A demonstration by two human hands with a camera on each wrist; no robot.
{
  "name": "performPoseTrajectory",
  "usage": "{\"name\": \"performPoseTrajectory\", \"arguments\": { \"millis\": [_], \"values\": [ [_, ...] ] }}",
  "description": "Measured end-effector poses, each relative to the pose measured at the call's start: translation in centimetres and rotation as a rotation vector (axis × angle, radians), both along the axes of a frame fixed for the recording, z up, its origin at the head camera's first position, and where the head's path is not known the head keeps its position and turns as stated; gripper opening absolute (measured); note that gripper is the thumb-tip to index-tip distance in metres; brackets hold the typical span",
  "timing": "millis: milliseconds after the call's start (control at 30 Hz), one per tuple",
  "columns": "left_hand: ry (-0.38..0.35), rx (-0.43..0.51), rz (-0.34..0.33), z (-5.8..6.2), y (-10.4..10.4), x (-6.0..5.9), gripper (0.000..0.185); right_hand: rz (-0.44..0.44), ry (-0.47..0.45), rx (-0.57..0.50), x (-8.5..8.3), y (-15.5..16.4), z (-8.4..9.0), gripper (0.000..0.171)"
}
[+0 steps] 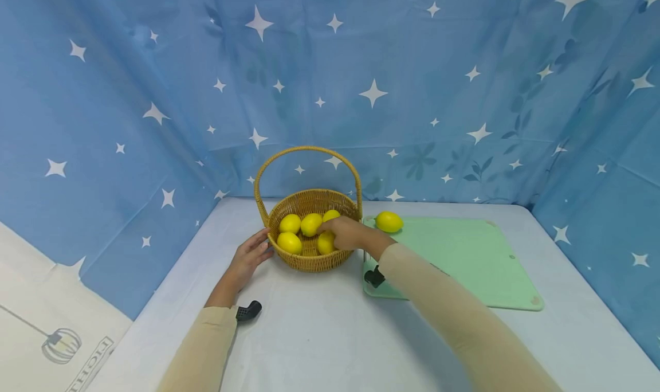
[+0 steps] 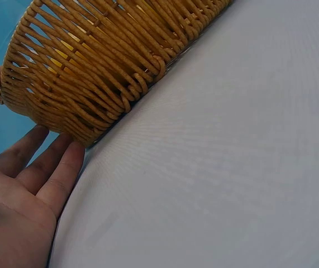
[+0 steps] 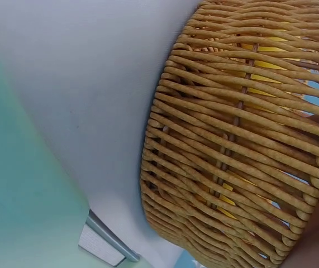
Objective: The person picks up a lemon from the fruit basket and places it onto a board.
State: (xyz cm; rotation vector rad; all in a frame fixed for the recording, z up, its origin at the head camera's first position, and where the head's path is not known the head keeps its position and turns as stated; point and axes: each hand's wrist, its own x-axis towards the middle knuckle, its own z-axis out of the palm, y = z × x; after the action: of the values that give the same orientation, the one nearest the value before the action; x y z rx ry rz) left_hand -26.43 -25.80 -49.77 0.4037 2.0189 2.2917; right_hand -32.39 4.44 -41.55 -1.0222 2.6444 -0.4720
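Blue curtains [image 1: 309,54] with white four-pointed stars [image 1: 373,93] and leafy sprigs [image 1: 479,170] hang behind and beside a white tabletop [image 1: 309,334]. On its right lies a pale green cutting board [image 1: 469,254]. At lower left, cream fabric [image 1: 31,283] bears a printed pendant lamp [image 1: 62,346].

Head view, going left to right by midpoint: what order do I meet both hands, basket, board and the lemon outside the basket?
Left hand → wicker basket → right hand → lone lemon → green board.
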Motion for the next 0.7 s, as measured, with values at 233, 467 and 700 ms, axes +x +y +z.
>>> {"name": "performPoseTrajectory", "arguments": {
  "millis": [233,467,700],
  "values": [
    [0.003,-0.013,0.009,0.34,0.05,-0.12,0.049,-0.014,-0.028,-0.005,-0.35,-0.19,0.08,0.068],
    [0.0,0.0,-0.01,0.1,0.17,0.08,0.049,-0.028,-0.031,0.07,-0.3,-0.47,-0.06,0.059],
    [0.025,-0.005,-0.017,0.1,0.07,0.31,0.049,-0.016,-0.017,0.097,-0.08,-0.92,-0.19,0.057]
  ]
}}
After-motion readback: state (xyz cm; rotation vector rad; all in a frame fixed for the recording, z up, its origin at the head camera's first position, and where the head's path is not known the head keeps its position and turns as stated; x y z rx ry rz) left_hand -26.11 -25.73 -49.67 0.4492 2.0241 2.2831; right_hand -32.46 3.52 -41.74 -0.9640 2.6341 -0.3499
